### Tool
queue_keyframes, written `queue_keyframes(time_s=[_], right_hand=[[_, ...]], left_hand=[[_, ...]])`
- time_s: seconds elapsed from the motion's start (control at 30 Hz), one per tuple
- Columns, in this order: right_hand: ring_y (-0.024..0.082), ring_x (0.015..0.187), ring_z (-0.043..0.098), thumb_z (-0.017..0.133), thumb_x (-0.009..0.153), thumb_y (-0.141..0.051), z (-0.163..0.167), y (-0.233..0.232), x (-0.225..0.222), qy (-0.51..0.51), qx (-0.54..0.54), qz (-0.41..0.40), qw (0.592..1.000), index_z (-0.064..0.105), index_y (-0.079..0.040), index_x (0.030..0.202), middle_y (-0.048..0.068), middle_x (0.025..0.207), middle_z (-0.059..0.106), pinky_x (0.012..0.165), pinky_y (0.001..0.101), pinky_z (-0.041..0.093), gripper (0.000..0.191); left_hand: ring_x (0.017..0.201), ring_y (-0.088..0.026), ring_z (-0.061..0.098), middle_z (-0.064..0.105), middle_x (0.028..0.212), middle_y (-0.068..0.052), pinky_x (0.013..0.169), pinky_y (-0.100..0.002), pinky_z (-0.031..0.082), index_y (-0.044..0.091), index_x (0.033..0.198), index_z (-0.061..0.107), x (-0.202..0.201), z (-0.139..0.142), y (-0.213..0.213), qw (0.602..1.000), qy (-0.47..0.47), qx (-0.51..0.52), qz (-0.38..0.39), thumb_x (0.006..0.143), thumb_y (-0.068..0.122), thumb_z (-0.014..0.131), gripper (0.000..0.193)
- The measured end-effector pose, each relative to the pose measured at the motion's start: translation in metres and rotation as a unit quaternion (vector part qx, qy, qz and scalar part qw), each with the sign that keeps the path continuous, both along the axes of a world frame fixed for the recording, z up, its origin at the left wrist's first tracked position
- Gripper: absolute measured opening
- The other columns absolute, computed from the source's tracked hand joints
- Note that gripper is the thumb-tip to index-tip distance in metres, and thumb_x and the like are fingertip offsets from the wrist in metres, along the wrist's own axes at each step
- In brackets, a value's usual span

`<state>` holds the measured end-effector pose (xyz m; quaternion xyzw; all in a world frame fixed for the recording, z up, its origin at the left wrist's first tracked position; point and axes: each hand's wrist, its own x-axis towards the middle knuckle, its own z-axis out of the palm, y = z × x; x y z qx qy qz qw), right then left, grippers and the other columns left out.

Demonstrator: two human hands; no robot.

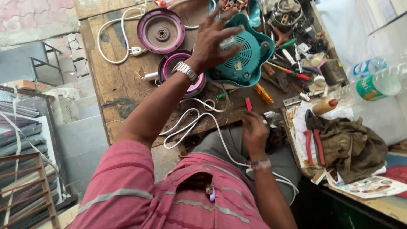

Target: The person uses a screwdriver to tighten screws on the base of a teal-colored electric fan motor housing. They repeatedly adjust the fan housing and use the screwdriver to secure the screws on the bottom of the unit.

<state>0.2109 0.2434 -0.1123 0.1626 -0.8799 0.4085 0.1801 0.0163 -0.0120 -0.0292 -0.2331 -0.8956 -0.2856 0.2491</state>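
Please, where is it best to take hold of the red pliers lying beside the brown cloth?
Grip the red pliers by the two red handles, coming from above. They lie flat on the papers, handles pointing toward the person, slightly apart and bare. The dark head end sits against the brown cloth, so it offers less room.

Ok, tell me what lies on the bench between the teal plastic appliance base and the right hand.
In the head view, between the teal plastic appliance base and the right hand: a white cord, a green-handled tool, a small red piece.

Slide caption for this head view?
Left hand on an upturned teal appliance base; right hand at the cluttered wooden workbench edge.
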Motion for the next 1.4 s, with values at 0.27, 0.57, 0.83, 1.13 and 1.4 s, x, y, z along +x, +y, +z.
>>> queue_keyframes(time_s=[0.27, 0.57, 0.83, 1.13, 1.4], right_hand=[[0.03, 0.107, 0.07, 0.067, 0.094, 0.003, -0.018, 0.056, 0.05, -0.032, -0.004, -0.083, 0.996, 0.07, -0.002, 0.105, 0.013, 0.114, 0.073, 0.094, 0.039, 0.056, 0.012], [0.03, 0.103, 0.071, 0.066, 0.094, 0.003, -0.041, 0.053, 0.038, -0.044, -0.022, -0.067, 0.996, 0.07, -0.002, 0.109, 0.013, 0.109, 0.073, 0.091, 0.0385, 0.056, 0.016], [0.025, 0.088, 0.073, 0.068, 0.096, -0.001, -0.047, 0.054, 0.042, -0.115, -0.039, -0.075, 0.99, 0.073, -0.004, 0.105, 0.012, 0.098, 0.075, 0.078, 0.0348, 0.056, 0.011], [0.021, 0.082, 0.073, 0.068, 0.097, -0.001, -0.055, 0.058, 0.05, -0.125, -0.051, -0.085, 0.987, 0.072, -0.003, 0.105, 0.011, 0.094, 0.075, 0.074, 0.0325, 0.057, 0.01], [0.017, 0.081, 0.073, 0.067, 0.098, 0.0, -0.058, 0.06, 0.051, -0.136, -0.082, -0.084, 0.984, 0.073, -0.002, 0.106, 0.01, 0.096, 0.075, 0.072, 0.0298, 0.057, 0.011]], left_hand=[[0.132, -0.032, 0.06, 0.066, 0.137, -0.018, 0.114, -0.049, 0.045, 0.004, 0.136, 0.063, 0.082, -0.052, -0.092, 0.948, -0.016, 0.143, 0.284, 0.097, 0.033, 0.074, 0.05], [0.076, -0.018, 0.068, 0.072, 0.091, -0.008, 0.067, -0.035, 0.054, 0.004, 0.115, 0.069, 0.136, -0.086, -0.126, 0.817, -0.383, 0.267, 0.338, 0.091, 0.043, 0.078, 0.047], [0.067, -0.017, 0.072, 0.07, 0.089, -0.007, 0.051, -0.032, 0.06, 0.005, 0.106, 0.057, 0.132, -0.093, -0.111, 0.678, -0.388, 0.559, 0.278, 0.084, 0.01, 0.076, 0.03], [0.058, -0.019, 0.07, 0.07, 0.082, -0.009, 0.046, -0.035, 0.061, 0.001, 0.096, 0.063, 0.161, -0.083, -0.175, 0.613, -0.3, 0.652, 0.331, 0.089, 0.009, 0.073, 0.015], [0.064, -0.019, 0.07, 0.069, 0.087, -0.008, 0.051, -0.035, 0.061, 0.0, 0.101, 0.06, 0.19, -0.076, -0.235, 0.664, -0.117, 0.618, 0.405, 0.081, -0.001, 0.077, 0.027]])
